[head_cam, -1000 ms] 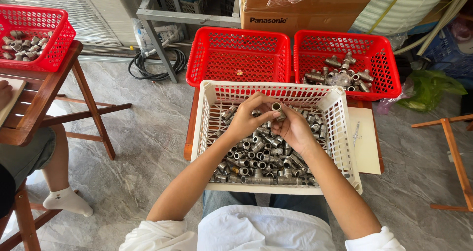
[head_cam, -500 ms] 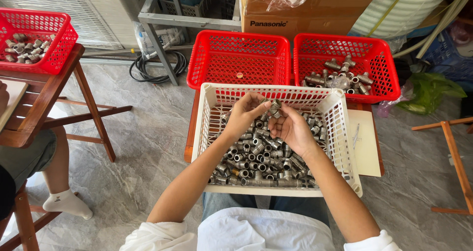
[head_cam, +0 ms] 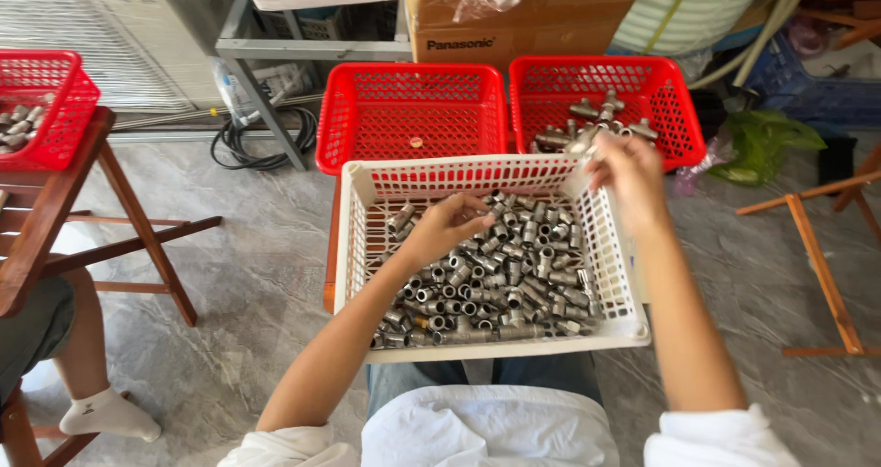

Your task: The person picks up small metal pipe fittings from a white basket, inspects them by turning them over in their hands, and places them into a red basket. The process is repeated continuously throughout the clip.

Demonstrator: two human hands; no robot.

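Nearest the camera, across the person's lap, sits a white slotted plastic basket [head_cam: 615,274] heaped with short grey metal pipe fittings [head_cam: 486,288]. The left hand [head_cam: 445,228] rests in the heap at its far edge, fingers curled and pressed together around a fitting or two, though what exactly it pinches is hidden under the knuckles. The right hand [head_cam: 629,169] is raised past the white basket's far right corner, at the near rim of the right-hand red plastic basket [head_cam: 674,109]; its fingertips are blurred and seem to pinch a small grey piece, but I cannot tell for sure. Judging by this, the step in hand is sorting: one piece goes over to the red basket while the other hand picks the following one. The next move calls for opening the fingers above the few joined tee-shaped fittings [head_cam: 596,123] already lying there, clear of the rim. Beside it the left-hand red plastic basket [head_cam: 349,109] holds only one small round brownish bit [head_cam: 416,142]. Beyond both stands a brown cardboard box [head_cam: 541,13] with dark print on its lower left face and clear film crumpled on top. Far left, a third red basket [head_cam: 55,141] of fittings sits on a wooden table [head_cam: 41,219].
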